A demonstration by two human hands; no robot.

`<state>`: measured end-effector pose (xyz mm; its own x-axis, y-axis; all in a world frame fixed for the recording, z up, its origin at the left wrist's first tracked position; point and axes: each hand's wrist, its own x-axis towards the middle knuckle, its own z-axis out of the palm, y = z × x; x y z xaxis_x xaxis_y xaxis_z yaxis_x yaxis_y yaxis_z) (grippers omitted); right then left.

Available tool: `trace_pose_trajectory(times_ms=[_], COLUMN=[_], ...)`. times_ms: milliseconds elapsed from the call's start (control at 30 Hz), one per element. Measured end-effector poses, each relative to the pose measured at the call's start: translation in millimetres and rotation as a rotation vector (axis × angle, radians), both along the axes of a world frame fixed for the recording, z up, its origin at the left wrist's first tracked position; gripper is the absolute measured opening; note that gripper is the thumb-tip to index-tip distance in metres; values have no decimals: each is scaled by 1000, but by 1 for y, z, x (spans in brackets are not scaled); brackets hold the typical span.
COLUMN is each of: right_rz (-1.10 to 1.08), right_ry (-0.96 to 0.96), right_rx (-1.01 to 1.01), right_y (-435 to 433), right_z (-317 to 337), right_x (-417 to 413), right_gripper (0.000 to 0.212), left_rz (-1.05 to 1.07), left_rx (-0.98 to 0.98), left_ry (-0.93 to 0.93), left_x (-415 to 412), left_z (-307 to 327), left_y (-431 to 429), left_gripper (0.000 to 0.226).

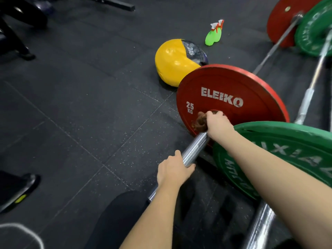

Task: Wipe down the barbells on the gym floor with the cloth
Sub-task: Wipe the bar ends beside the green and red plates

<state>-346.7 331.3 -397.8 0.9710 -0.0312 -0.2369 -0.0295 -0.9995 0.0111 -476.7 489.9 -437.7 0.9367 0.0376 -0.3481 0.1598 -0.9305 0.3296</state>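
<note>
On the gym floor: we had several loaded barbells lying around us; the nearest one's chrome sleeve ran from the red plate down toward 7 o'clock.
Cloth: the brown cloth sat bunched round that sleeve, right against the face of the red plate, a little toward 3 o'clock from the middle of our view.
Right grip: our right hand was clenched on the cloth and wrapped with it round the sleeve, knuckles at the plate.
Left grip: our left hand grasped the bare sleeve nearer us, at 7 o'clock from the cloth, fingers curled over the metal.
Arm pose: both bare forearms reached in from 5 o'clock. The right was stretched long, passing in front of the near green plate; the left was shorter, steadying the bar.
Progress: we judged the job partly done at most, with the wipe at the inner end of this one sleeve. Whether the shiny stretch between our hands had been wiped, we could not tell.
Left to do: the near green plate's bar at 4 o'clock, and the far bars at 1 to 2 o'clock.
Nearby: green spray bottles at 12 to 1 o'clock, and a yellow ball beside the red plate.
</note>
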Motion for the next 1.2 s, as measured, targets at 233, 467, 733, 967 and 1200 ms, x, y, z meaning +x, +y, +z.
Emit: trace_pose_trajectory(times_ms=[233,467,733,967,1200], right_rz=[-4,145,38,101,1], right_ry=[46,-51,-214,-67,-196], right_rx=[134,328,436,563,537], right_y=[-2,1,2,-1,-2], right_z=[15,-7,-29,-24,-25], right_x=[-8,-63,-61,-105,-80], right_gripper=[44,52,65,68,68], left_rz=[19,8,-23,-13,-18], left_rx=[-26,-18,13,20,18], left_ry=[29,11,-17,20,-9], left_x=[2,7,6,4,2], left_z=[5,1,-2,1,-2], left_y=[3,6,4,2,3], left_gripper=[51,49,51,51,52])
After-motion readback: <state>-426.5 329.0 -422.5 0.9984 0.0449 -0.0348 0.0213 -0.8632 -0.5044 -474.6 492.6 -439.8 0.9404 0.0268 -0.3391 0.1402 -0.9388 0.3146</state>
